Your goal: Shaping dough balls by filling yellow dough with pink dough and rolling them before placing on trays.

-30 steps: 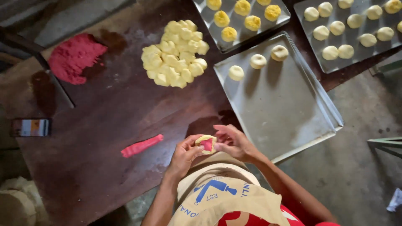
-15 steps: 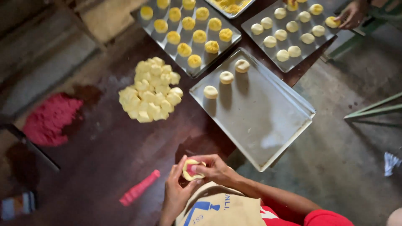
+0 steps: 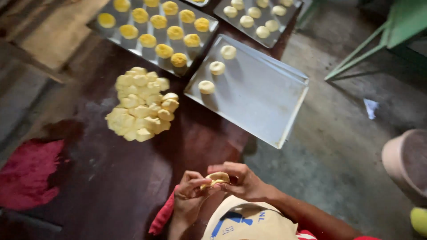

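My left hand (image 3: pixel 189 195) and my right hand (image 3: pixel 240 180) meet near the bottom middle, both pinching one small piece of pale yellow dough (image 3: pixel 216 178) between the fingertips. Earlier a pink filling showed inside it; now the dough is folded over and no pink shows. A red strip of filling (image 3: pixel 162 215) lies on the dark wooden table (image 3: pixel 111 178) just below my left hand. A heap of cut dough pieces (image 3: pixel 140 104) sits further up the table.
A metal tray (image 3: pixel 262 98) with three dough balls juts over the table edge. Two fuller trays (image 3: pixel 153 26) (image 3: pixel 255 15) lie beyond. A red filling mass (image 3: pixel 26 173) is at left. A pinkish bucket (image 3: pixel 407 160) and green frame (image 3: pixel 378 40) stand on the floor.
The view has swung and the trays now sit higher and more to the left. My fingers have folded the dough over the pink filling, which no longer shows.
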